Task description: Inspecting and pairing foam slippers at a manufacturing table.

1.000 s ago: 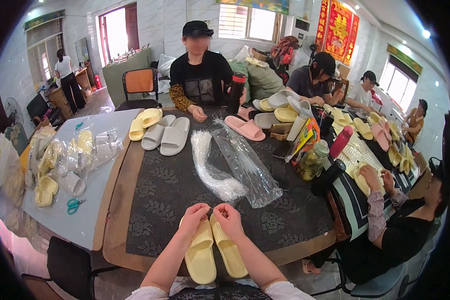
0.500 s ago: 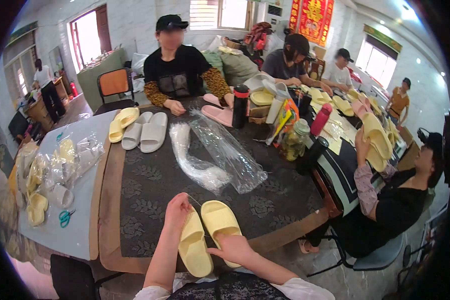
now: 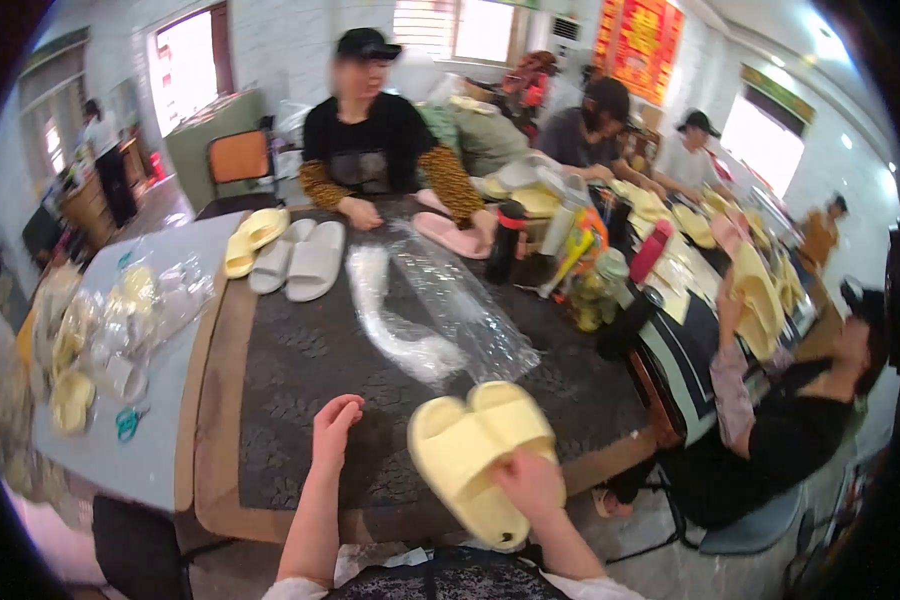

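Pair of pale yellow slides [image 3: 480,455] now sits to the right of centre at the near edge of the desk [image 3: 270,400], angled w/ toes pointing up-left and heels toward the wearer; a sec ago the two lay straight and centred w/ both hands on them. Right hand [image 3: 532,483] has hold of the pair at the heel end, fingers curled around the back of the nearer slide, thumb side hidden under the foam, so can't tell how tight the grip is. Left hand [image 3: 335,428] has come off the slides: it rests empty on the dark patterned mat [image 3: 300,350], fingers loosely bent, well apart from the pair. Judging by that, the pair looks aligned and is being carried one-handed, which frees the left hand; the nearest thing ahead of it is the clear plastic bags [image 3: 460,310], lying spread mid-desk between the pair and the person in black opposite [image 3: 380,140]. Beyond the bags: a grey pair [image 3: 300,260] and another yellow pair [image 3: 250,238] at the far left of the mat, a pink pair [image 3: 450,232] by the opposite person's hand. Bagged slides [image 3: 120,320] are piled on the light grey side of the desk, teal scissors [image 3: 128,422] near them. Other people work along the right side, handling more yellow slides [image 3: 760,300].
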Tool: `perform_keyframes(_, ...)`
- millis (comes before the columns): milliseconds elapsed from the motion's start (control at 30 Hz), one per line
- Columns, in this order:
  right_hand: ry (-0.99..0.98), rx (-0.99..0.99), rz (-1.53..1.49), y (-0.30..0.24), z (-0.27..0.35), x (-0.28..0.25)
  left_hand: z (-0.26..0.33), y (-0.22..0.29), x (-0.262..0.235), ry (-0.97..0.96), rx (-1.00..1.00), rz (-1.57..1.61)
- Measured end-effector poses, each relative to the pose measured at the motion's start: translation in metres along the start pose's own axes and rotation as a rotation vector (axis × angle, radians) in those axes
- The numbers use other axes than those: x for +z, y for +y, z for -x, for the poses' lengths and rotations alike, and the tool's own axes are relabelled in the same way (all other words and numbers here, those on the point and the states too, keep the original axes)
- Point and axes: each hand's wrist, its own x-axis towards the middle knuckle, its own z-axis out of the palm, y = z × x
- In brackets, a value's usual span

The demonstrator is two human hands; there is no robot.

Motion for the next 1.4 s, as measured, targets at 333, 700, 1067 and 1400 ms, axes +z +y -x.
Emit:
perform_keyframes(333,0.42,0.316,0.354,0.138,-0.038,-0.071,-0.004,-0.034,-0.009,0.08,0.193,-0.418)
perform_keyframes(700,0.586,0.361,0.522,0.171,-0.054,-0.04,-0.032,-0.015,-0.015,-0.042,-0.005,-0.261)
perform_keyframes(1067,0.146,-0.092,-0.252,0.028,-0.031,0.079,-0.25,0.018,-0.048,0.201,0.289,-0.865)
perform_keyframes(1400,0.177,-0.021,-0.276,0.032,-0.03,0.083,-0.325,0.018,-0.049,0.083,0.05,0.863)
